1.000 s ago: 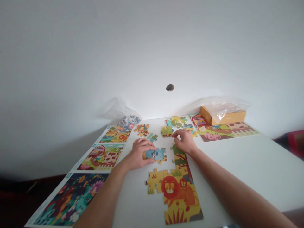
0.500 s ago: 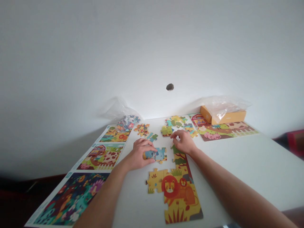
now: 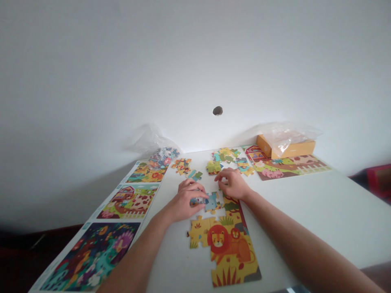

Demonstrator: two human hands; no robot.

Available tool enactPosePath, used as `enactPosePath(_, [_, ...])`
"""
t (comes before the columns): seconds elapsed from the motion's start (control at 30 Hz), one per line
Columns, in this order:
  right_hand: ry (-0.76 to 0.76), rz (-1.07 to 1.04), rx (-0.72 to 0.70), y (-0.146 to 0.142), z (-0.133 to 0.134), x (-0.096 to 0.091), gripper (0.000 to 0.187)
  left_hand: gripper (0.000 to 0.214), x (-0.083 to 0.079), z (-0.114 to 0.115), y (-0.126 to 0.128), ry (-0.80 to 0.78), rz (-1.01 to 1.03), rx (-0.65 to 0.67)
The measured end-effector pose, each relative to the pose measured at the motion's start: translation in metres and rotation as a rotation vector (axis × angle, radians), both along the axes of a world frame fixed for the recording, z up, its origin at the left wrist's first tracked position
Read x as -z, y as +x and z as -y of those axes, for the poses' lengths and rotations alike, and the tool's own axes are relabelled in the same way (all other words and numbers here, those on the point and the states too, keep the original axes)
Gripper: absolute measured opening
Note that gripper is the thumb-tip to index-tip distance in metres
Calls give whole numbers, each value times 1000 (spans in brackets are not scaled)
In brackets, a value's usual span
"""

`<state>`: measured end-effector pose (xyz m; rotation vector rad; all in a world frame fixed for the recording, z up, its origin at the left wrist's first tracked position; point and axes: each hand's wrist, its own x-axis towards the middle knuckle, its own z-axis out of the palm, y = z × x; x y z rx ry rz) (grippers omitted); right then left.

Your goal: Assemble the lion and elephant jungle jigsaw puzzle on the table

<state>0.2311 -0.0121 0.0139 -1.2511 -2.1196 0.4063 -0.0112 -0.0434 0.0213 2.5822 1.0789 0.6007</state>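
My left hand (image 3: 185, 197) is curled over a blue puzzle piece (image 3: 210, 201) and presses it against the upper left edge of a partly joined lion puzzle (image 3: 227, 244) on the white table (image 3: 305, 211). My right hand (image 3: 232, 183) rests with bent fingers on the top of that puzzle, its fingertips touching the blue piece's right side. Under my right palm the green tree section of the puzzle is partly hidden.
Loose puzzle pieces (image 3: 226, 156) and a second small cluster of pieces (image 3: 183, 166) lie beyond my hands. Three picture sheets (image 3: 128, 201) line the table's left edge. A finished farm puzzle (image 3: 290, 166), a yellow box (image 3: 285, 146) under plastic and a bag of pieces (image 3: 159, 148) sit at the back.
My left hand has slid the blue piece to the right until it meets the lion puzzle. My right hand has shifted slightly left to meet it.
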Motion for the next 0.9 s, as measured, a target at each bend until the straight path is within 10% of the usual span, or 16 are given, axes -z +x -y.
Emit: enactPosePath(0.9, [-73, 190, 18, 5, -1, -4, 30, 11, 1, -5, -1, 81, 132, 32])
